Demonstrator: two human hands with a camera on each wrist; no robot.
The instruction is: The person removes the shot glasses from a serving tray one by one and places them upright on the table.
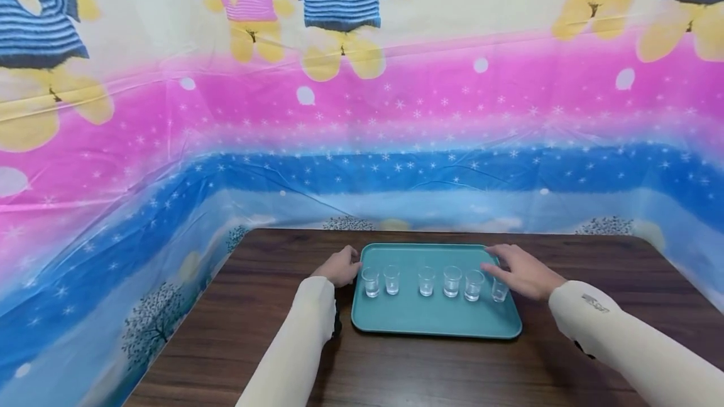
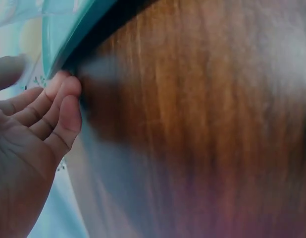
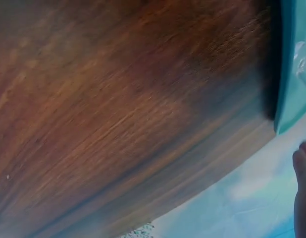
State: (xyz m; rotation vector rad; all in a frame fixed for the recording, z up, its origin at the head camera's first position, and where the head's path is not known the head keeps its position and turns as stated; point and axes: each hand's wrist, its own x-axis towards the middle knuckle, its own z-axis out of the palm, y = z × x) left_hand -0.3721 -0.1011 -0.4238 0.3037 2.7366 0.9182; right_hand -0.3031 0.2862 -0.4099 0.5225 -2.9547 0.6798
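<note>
Sleeves [image 1: 288,344] flank our tray [image 1: 418,319], six glasses [image 1: 451,282] aboard, apparently not yet lifted; our left hand [image 1: 339,267] and right hand [image 1: 523,271], both relaxed, grip nothing.

Six glasses [image 1: 451,282] in row on tray [image 1: 430,319]; tray on table [image 1: 237,331]; cloth [image 1: 362,174] behind.

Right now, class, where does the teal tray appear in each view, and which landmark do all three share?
Head: teal tray, low, right of centre.
Left wrist: part of the teal tray, upper left.
Right wrist: part of the teal tray, upper right edge.
Shared landmark: the brown wooden table.
</note>
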